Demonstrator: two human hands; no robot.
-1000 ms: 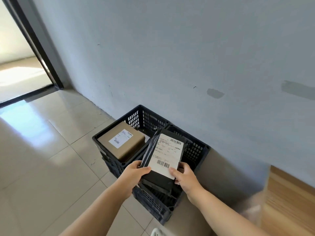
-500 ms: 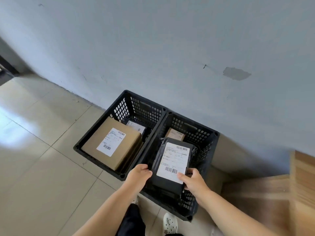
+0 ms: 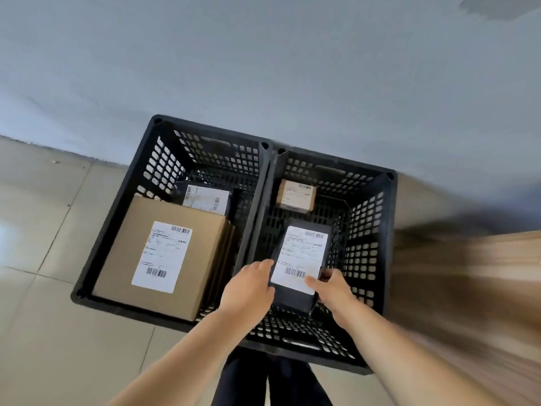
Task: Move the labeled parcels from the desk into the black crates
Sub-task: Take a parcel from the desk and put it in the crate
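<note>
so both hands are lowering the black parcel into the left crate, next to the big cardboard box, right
Not quite. The head view shows the left hand and right hand holding the black parcel over the right crate, where a small brown box sits near the far wall. The big cardboard box lies in the left crate.

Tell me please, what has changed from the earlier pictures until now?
The black parcel, held by the left hand and the right hand, has come down from above the rim into the right crate. Neither hand has let go. The large brown box in the left crate and the small brown parcel stayed in place.
</note>
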